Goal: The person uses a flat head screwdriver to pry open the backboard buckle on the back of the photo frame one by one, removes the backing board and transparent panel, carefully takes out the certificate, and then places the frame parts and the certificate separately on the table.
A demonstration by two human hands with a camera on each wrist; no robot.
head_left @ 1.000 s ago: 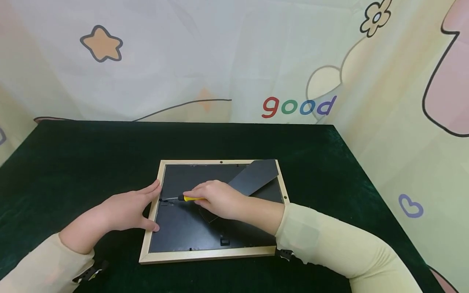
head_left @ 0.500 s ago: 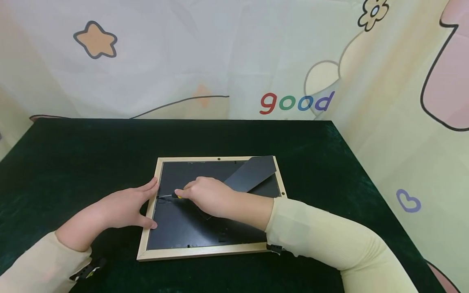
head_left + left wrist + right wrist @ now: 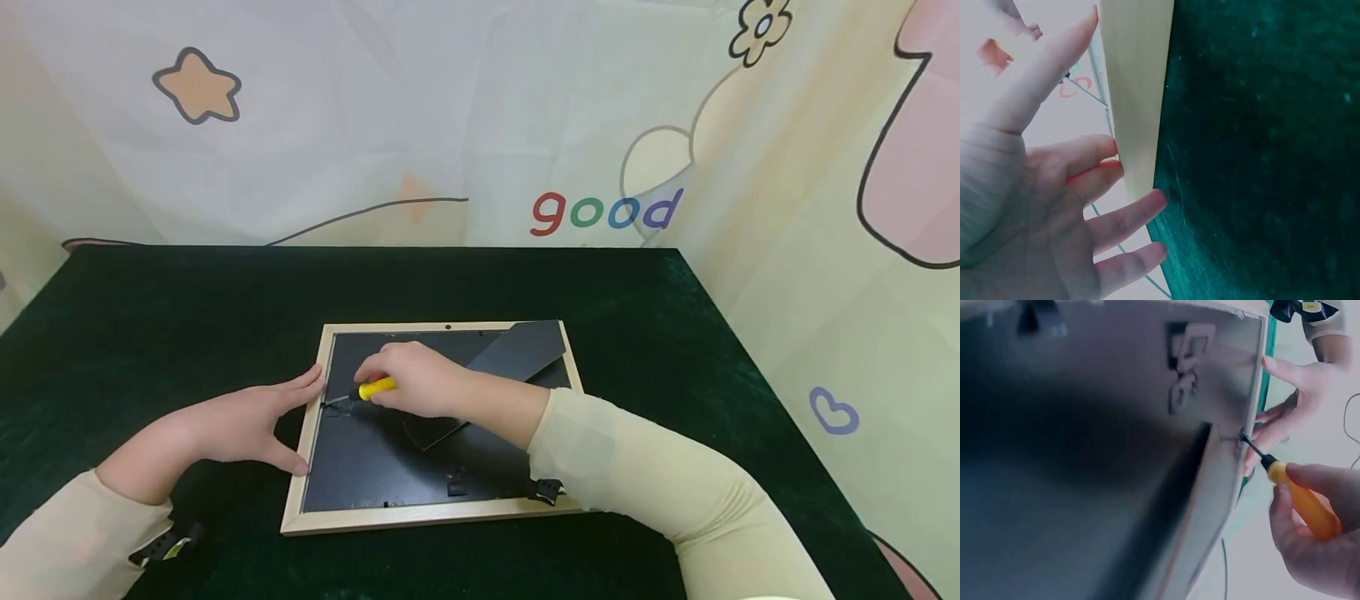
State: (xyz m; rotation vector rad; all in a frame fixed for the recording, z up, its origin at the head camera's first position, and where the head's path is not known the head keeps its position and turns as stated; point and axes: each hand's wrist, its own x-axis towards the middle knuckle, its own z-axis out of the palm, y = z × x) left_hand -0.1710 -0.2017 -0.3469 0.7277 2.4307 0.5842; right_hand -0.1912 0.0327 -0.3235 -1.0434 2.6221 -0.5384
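A picture frame with a pale wooden rim (image 3: 405,520) lies face down, its black backing board (image 3: 375,475) upward. My right hand (image 3: 423,379) grips a yellow-handled screwdriver (image 3: 377,388) between thumb and fingers. The screwdriver's tip meets the inner left edge of the rim, by a small dark fastening (image 3: 324,405); in the right wrist view its shaft (image 3: 1254,448) slants to that edge. My left hand (image 3: 240,421) rests against the left rim with fingers and thumb spread. A black stand leg (image 3: 517,354) lies diagonally over the backing, partly behind my right hand.
The table is covered in dark green velvet cloth (image 3: 187,308). A printed curtain (image 3: 337,108) hangs behind and to the right. Small hanger fittings (image 3: 456,483) show on the backing's lower part.
My right hand has lifted and turned, so the yellow handle shows more. The screwdriver's tip stays at the left edge. My left thumb has slid down and left along the rim.
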